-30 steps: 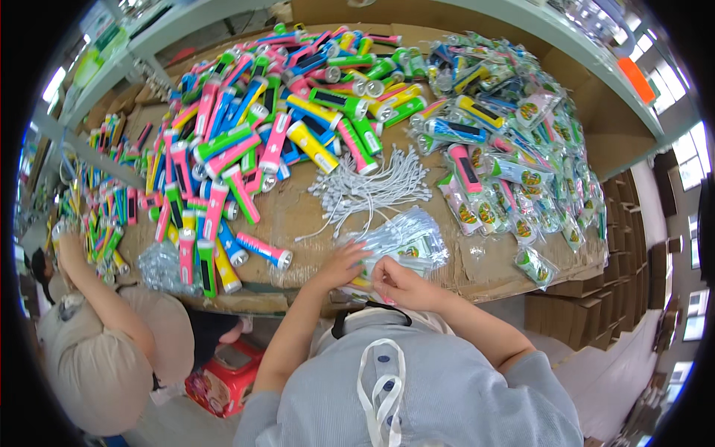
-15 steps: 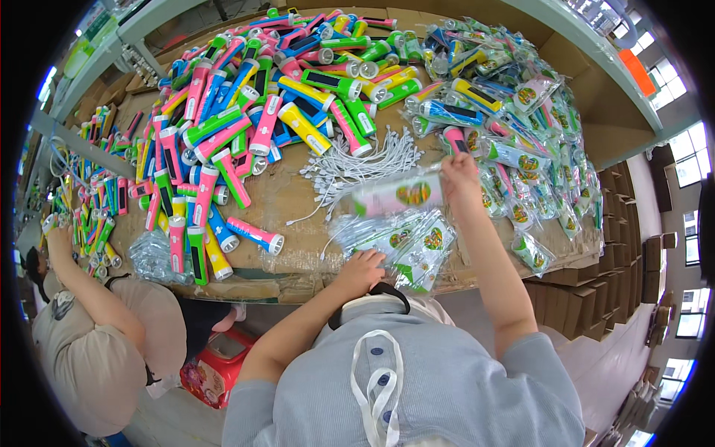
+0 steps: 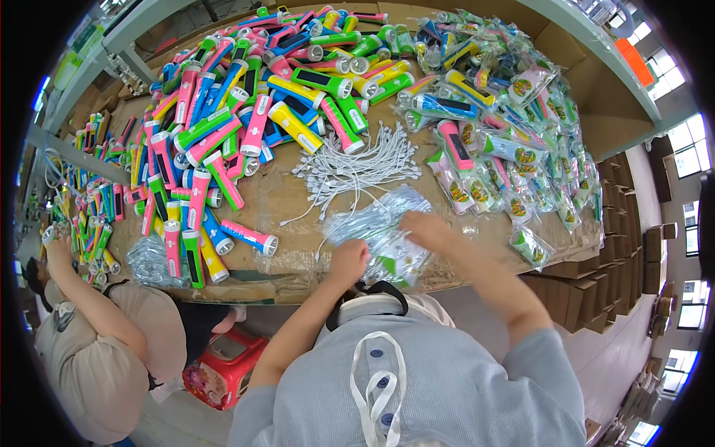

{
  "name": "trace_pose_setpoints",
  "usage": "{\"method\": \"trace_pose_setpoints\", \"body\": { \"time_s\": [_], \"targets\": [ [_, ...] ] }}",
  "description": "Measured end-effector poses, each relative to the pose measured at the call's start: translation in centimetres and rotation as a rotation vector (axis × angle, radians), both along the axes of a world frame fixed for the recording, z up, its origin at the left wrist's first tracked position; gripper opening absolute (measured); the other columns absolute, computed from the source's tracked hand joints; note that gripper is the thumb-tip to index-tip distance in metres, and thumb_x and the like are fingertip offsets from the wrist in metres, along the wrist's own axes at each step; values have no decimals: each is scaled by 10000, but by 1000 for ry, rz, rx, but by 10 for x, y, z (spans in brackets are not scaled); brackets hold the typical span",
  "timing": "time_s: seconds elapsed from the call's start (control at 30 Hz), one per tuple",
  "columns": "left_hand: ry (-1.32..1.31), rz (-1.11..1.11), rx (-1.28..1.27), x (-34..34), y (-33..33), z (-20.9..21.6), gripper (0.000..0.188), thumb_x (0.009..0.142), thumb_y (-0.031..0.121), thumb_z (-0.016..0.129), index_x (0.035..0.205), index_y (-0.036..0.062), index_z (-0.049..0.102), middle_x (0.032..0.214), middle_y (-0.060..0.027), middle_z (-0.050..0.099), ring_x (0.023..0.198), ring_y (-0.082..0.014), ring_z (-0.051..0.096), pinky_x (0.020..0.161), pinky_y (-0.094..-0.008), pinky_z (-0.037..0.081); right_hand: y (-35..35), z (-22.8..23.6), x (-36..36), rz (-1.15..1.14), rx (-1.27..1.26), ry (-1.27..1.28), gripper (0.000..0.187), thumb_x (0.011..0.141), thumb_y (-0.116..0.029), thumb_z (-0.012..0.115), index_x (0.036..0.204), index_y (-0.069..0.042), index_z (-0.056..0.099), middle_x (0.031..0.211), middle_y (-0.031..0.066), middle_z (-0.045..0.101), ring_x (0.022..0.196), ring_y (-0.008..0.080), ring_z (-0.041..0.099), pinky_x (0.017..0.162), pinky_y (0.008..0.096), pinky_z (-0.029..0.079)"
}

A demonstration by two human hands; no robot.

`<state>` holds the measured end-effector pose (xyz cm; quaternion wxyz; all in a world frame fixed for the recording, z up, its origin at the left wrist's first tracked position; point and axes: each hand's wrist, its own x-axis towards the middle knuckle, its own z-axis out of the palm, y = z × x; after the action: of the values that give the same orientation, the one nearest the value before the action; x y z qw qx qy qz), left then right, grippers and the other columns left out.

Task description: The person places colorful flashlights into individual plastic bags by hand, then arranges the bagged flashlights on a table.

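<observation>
Loose flashlights crowd left of the left hand, bare bench in between. Left hand is curled tight at the near left corner of the clear bags; can't tell if it grips one. White cables lie just beyond. And the right hand is back! Packet gone from it, it bends over the bags, seemingly freed for them, grip hidden. Rightward, open cardboard, then heaped wrapped flashlights; front edge runs bodyward of both hands.
</observation>
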<state>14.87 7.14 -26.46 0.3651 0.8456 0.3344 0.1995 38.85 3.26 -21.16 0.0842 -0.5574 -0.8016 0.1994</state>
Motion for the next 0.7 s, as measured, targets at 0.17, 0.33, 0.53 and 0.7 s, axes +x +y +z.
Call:
{"method": "trace_pose_setpoints", "body": {
  "time_s": [0.17, 0.33, 0.53, 0.7],
  "targets": [
    [87, 250, -53, -54, 15, 30, 73, 754, 76, 569, 801, 32, 534, 678, -138, 573, 633, -304, 565, 565, -379, 440, -23, -29, -89, -315, -133, -38, 245, 714, -190, 617, 920, -87, 532, 889, 95, 526, 866, 281, 553, 729, 378, 469],
    [270, 353, -196, -82, 32, 46, 90, 737, 106, 587, 796, 48, 550, 750, -130, 574, 730, -305, 565, 636, -378, 444, -3, -31, -104, -225, 210, -93, 267, 694, -182, 629, 909, -82, 506, 914, 98, 504, 892, 270, 513, 734, 371, 468],
    [187, 44, 247, -42, 8, 40, 234, 670, 63, 624, 888, 64, 541, 902, -114, 525, 907, -292, 510, 772, -394, 400, 11, -32, -110, -255, 72, 72, 323, 663, -130, 667, 908, -50, 473, 887, 103, 533, 890, 293, 522, 741, 378, 469],
    [152, -17, 303, -31, 11, 34, 289, 627, 60, 651, 891, 57, 534, 905, -107, 516, 925, -279, 494, 778, -390, 395, 7, -40, -108, -263, 113, 101, 311, 645, -99, 665, 890, -58, 478, 844, 113, 548, 865, 306, 533, 724, 394, 462]
  ]
}}
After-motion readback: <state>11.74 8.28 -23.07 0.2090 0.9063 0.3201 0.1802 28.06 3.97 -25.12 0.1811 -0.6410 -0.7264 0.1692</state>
